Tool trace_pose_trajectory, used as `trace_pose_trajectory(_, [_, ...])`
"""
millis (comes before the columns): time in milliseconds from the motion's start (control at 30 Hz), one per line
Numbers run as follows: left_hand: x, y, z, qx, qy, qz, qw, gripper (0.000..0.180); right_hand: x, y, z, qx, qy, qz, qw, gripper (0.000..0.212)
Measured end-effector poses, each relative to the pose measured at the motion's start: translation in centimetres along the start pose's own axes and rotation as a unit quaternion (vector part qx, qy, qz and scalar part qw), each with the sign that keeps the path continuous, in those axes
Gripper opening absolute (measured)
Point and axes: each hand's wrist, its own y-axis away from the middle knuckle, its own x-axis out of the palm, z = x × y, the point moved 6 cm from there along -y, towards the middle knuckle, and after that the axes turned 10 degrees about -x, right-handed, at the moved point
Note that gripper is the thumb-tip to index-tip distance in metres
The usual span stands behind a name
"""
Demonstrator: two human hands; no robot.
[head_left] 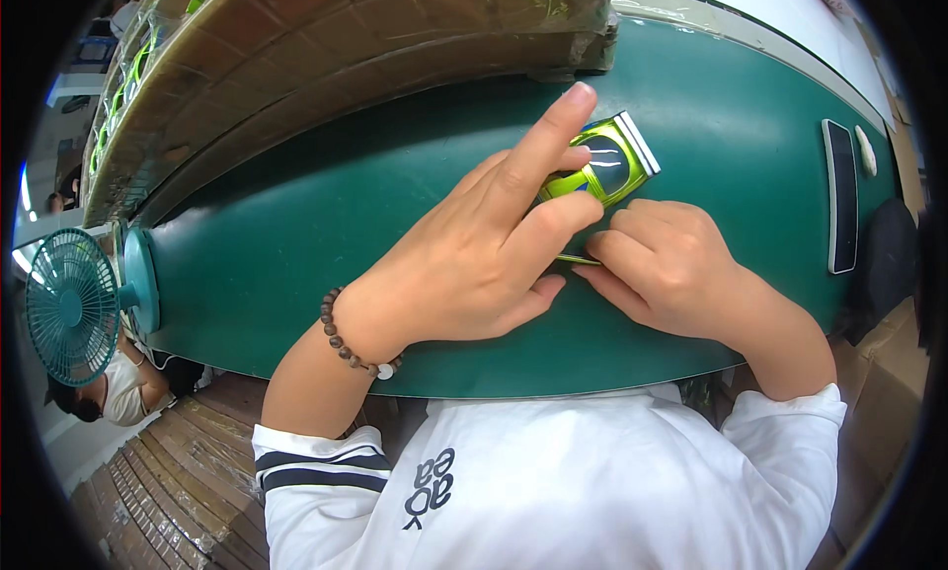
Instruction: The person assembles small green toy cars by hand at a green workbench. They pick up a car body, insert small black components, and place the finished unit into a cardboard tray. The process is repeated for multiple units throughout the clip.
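A bright green hair clipper [614, 162] with a white-and-silver blade head and a dark glossy panel is over the green table. My left hand [484, 229], wearing a brown bead bracelet, is closed around the clipper from the left. One of its fingers points up past the blade head, while others lie across the body. The clipper's lower part is hidden by this hand. Beside it, my right hand [671, 259] is closed in a pinch. At its fingertips shows a thin dark piece with a green edge [576, 259], mostly covered by the fingers.
A brown cardboard shelf [326, 67] wrapped in tape runs along the far left. At the left end stands a teal fan [71, 306], with another person [125, 392] beyond. On the right lie a dark flat white-edged device [840, 197], a small white object [866, 152] and a black object [882, 264].
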Motion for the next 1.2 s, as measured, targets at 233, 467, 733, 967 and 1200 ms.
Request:
trace_pose_trajectory(233, [-0.2,0.0,0.5,-0.017,-0.008,-0.015,1.000,0.071,-0.2,-0.1,0.1,0.000,-0.011,0.008,1.000,0.020])
trace_pose_trajectory(467, [-1.6,0.3,1.3,-0.127,0.240,-0.004,0.963,0.063,-5.3,1.8,-1.0,-0.115,-0.094,-0.272,0.951,0.033])
trace_pose_trajectory(733, [-0.4,0.5,2.5,-0.264,0.774,0.030,0.575,0.057,-5.1,3.0,-4.4,0.086,-0.185,-0.387,0.899,0.021])
trace_pose_trajectory(967, [-0.7,0.6,2.1,-0.216,0.770,0.035,0.599,0.055,-6.9,2.7,-7.2,0.143,-0.172,-0.439,0.870,0.018])
trace_pose_trajectory(1200, [1.7,0.6,1.9,-0.208,0.780,0.138,0.574,0.059,-11.9,0.6,-29.9,0.344,0.095,-0.248,0.901,0.023])
